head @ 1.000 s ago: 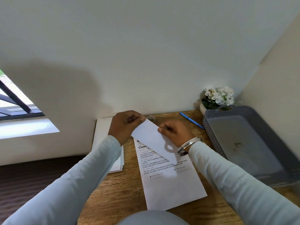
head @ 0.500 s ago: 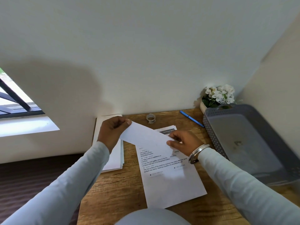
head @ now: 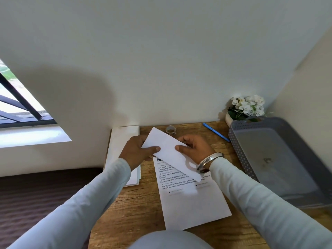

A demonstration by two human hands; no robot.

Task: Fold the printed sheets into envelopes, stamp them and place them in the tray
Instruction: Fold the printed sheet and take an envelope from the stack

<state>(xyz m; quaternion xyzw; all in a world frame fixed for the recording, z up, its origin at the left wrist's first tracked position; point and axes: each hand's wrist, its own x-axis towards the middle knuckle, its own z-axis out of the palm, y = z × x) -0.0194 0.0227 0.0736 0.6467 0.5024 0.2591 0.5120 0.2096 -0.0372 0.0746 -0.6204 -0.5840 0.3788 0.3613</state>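
Note:
Both hands hold a white envelope (head: 168, 148) slanted above the desk, its far corner pointing to the wall. My left hand (head: 137, 152) grips its left edge with the thumb on top. My right hand (head: 195, 149) pinches its right side, thumb on the paper. Under it lies a printed sheet (head: 190, 198) flat on the wooden desk, text facing up. A stack of white envelopes (head: 124, 141) sits at the desk's left edge. A small round stamp (head: 170, 129) stands near the wall. The grey perforated tray (head: 276, 159) rests at the right.
A blue pen (head: 215, 132) lies by the tray's far corner. A pot of white flowers (head: 246, 108) stands against the wall behind the tray. The wooden desk (head: 136, 209) ends at the left; a window (head: 16, 112) is beyond it.
The envelope swung left and flatter half a second ago, then turned back to a steep slant over the sheet. Both hands came closer together on it.

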